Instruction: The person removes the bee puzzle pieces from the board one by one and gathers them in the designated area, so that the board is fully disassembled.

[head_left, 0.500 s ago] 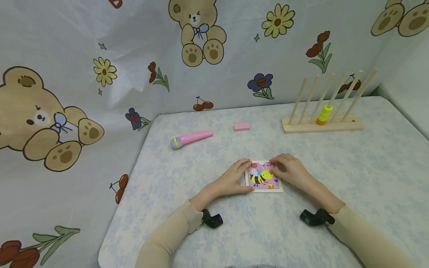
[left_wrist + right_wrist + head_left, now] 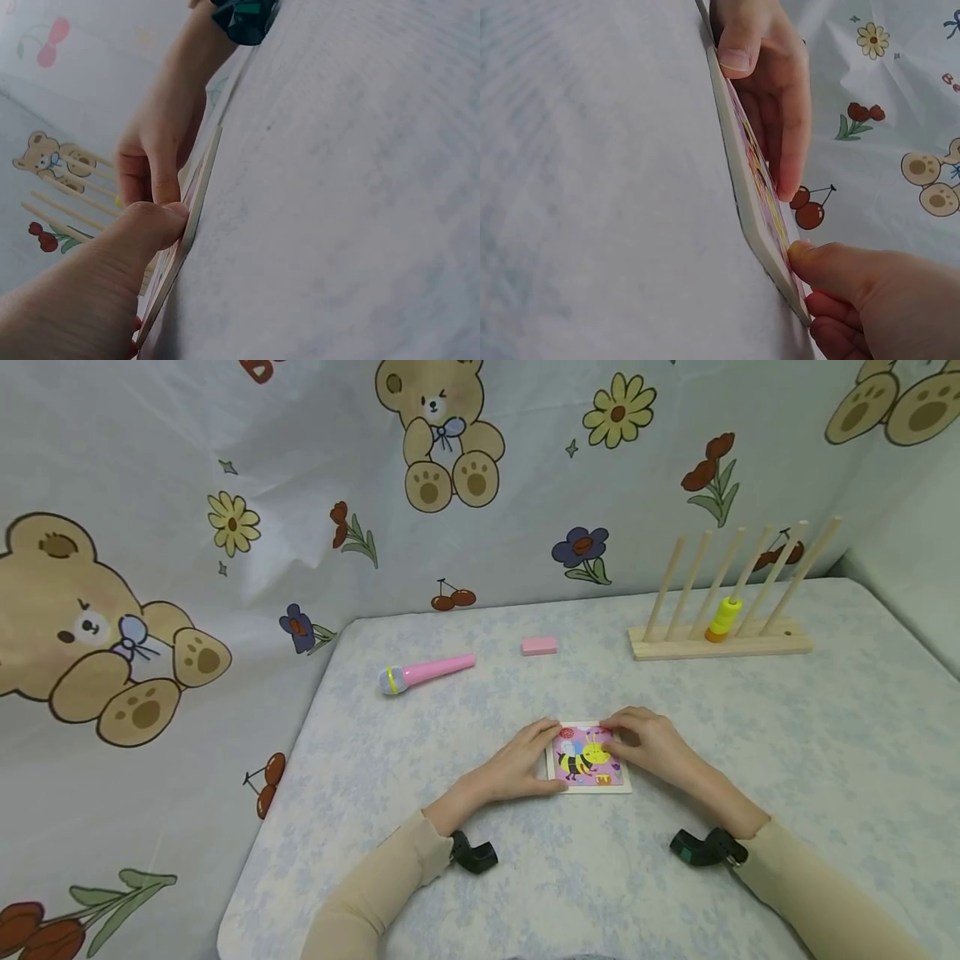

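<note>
A small square picture puzzle (image 2: 576, 766) lies on the table, a bee on pink inside a pale wooden frame. My left hand (image 2: 513, 766) grips its left side, with the thumb on the near corner and the fingers reaching to the far edge. At the right side my right hand (image 2: 654, 745) holds the puzzle by its far right part; the thumb presses on the picture face in the right wrist view, while the other fingers curl at the frame's edge (image 2: 739, 180). Some of the right fingertips are hidden behind the board.
Behind the puzzle lie a pink toy microphone (image 2: 435, 670) with a silver head and a pink block (image 2: 539, 646). A wooden stand (image 2: 675, 649) with several upright pegs is at the back right; yellow and orange rings (image 2: 722, 620) sit on one peg. A bear-printed cloth hangs behind.
</note>
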{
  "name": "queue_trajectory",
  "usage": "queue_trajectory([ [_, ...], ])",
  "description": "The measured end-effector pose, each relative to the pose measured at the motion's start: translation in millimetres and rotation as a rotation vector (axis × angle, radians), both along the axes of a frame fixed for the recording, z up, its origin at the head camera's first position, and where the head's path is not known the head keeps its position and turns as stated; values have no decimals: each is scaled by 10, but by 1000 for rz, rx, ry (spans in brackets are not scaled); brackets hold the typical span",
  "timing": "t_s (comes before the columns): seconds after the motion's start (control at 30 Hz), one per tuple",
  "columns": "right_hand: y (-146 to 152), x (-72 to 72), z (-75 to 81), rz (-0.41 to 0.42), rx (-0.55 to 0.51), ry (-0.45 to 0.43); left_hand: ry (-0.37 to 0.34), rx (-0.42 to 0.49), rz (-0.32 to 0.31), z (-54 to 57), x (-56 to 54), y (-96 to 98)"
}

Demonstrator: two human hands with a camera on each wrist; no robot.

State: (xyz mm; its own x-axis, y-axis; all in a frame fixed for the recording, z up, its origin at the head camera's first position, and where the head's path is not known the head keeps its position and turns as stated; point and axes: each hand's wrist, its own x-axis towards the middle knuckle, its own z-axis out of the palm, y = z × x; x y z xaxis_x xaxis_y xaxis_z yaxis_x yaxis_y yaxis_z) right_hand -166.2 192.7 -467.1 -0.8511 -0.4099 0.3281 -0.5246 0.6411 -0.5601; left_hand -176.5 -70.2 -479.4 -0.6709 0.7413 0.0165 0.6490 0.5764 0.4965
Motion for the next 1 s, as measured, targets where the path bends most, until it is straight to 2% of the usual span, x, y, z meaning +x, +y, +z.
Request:
queue_trajectory([
  [0.17,9,-5,-20,-3,-17,-40,-12,2,0,10,4,7],
  [0.47,7,-23,-67,-27,-36,-22,-5,-2,5,24,3,-5],
  [1.0,24,-23,-73,-52,2,2,1,-2,-4,11,-3,-5],
])
